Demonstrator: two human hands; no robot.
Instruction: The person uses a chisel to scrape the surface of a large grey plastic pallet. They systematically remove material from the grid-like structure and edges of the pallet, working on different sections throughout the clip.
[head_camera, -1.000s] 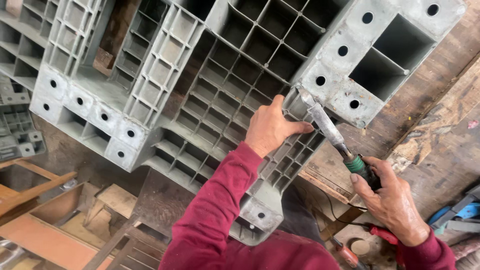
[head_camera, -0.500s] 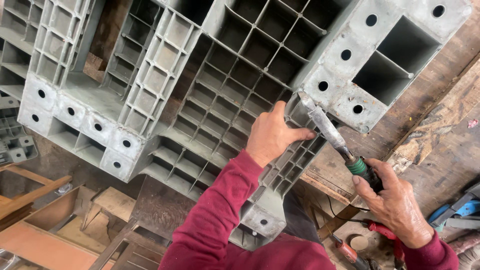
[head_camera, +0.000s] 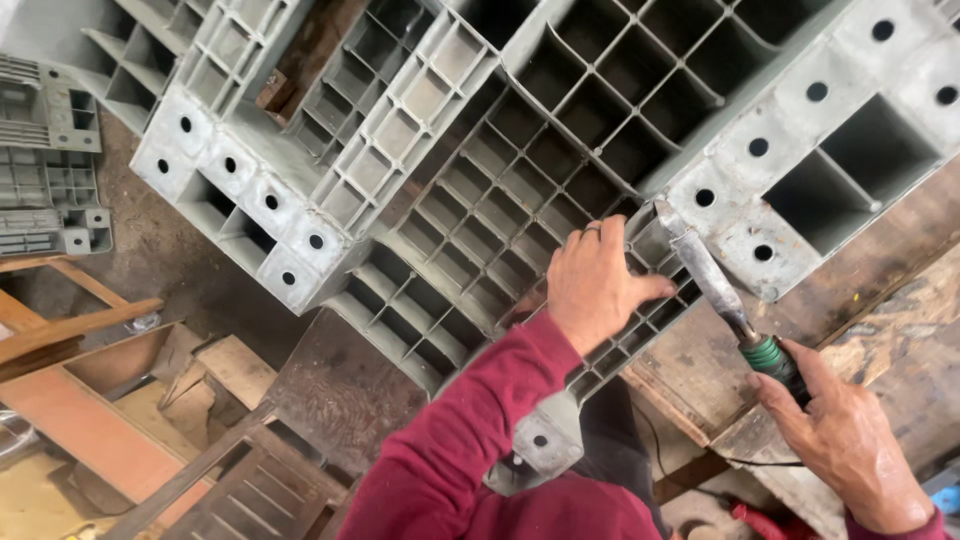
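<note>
Looking down from my head camera, the big grey plastic grid panel (head_camera: 560, 150) fills most of the view, its open ribbed cells facing me and its edge strips pierced with round holes. I take that panel as my landmark.

My left hand (head_camera: 592, 285) lies on the panel's lower edge, fingers spread and curled over the ribs, gripping the panel itself; the dark red sleeve (head_camera: 470, 430) runs back from it toward me.

My right hand (head_camera: 845, 440) is off the panel, below its lower right corner, clenched around the green-and-black handle of a scraper (head_camera: 722, 295). The flat metal blade slants up from my fist and its tip meets the panel's edge just right of my left fingers, beside a holed corner block.

A second grey ribbed panel (head_camera: 290, 170) lies against the landmark's left side. Further left of it sits a smaller grey plastic piece (head_camera: 50, 160).

Below the landmark's right part are worn wooden planks (head_camera: 900, 300); below its left part, on the ground, stands a wooden frame (head_camera: 110, 390).
</note>
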